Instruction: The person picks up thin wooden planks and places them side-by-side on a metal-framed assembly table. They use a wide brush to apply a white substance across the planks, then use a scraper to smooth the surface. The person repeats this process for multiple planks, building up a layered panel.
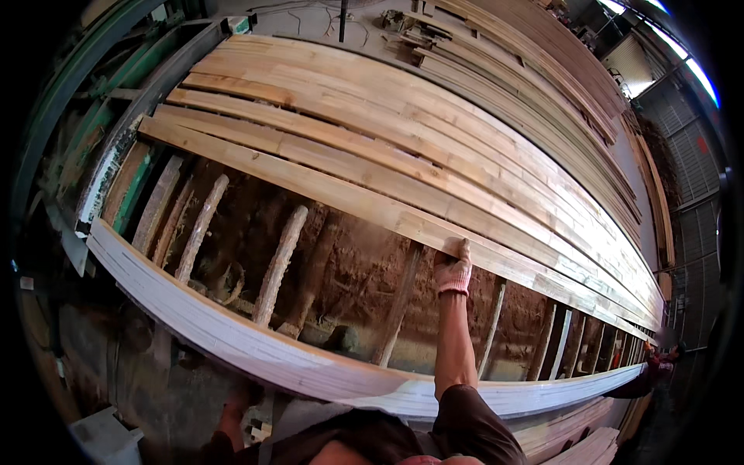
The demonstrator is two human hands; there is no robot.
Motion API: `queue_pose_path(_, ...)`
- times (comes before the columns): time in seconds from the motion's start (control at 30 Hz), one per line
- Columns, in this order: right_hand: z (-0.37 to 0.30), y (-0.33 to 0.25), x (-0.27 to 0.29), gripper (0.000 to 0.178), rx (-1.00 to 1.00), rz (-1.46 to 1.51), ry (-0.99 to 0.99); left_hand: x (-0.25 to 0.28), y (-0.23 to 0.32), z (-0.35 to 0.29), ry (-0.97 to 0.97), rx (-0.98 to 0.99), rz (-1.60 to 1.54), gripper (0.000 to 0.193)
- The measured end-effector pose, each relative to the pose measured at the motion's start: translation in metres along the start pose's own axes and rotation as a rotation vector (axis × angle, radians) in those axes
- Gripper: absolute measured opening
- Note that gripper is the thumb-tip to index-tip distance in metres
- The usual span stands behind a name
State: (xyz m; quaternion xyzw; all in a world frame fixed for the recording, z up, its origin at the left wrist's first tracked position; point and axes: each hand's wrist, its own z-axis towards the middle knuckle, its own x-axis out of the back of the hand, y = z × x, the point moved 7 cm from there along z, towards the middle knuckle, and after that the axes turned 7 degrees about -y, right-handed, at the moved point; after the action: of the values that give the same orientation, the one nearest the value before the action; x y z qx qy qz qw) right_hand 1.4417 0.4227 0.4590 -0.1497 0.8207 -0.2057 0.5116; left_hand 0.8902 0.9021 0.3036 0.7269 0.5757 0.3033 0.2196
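My right hand [452, 273], in a pale knitted glove, reaches across the frame and closes on the near edge of a long wooden board [333, 195]. Its thumb points up beside the board, and the other fingers are partly hidden. That board runs from the far left end of the frame towards the right. Beyond it, several more long boards [372, 128] lie side by side, with narrow gaps between the nearer ones. Down at the lower left, my left hand [245, 394] hangs in shadow near the front beam, its fingers too dark to make out.
A long pale beam [256, 341] bounds the near side. Glue-crusted crossbars [280, 265] span the brown, dusty gap behind it. A green metal frame [116, 85] stands at the left. Stacked timber [535, 101] lies beyond. Another person [660, 363] is at the far right end.
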Motion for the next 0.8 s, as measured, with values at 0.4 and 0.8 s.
queue_pose_path(0.4, -0.120, -0.013, 0.039, 0.025, -0.216, -0.470, 0.059, -0.003, -0.018, 0.016, 0.030, -0.084, 0.266, 0.046)
queue_pose_path(0.8, -0.116, -0.014, 0.078, 0.021, -0.226, -0.512, 0.093, -0.028, -0.063, -0.023, 0.001, 0.289, -0.724, 0.030)
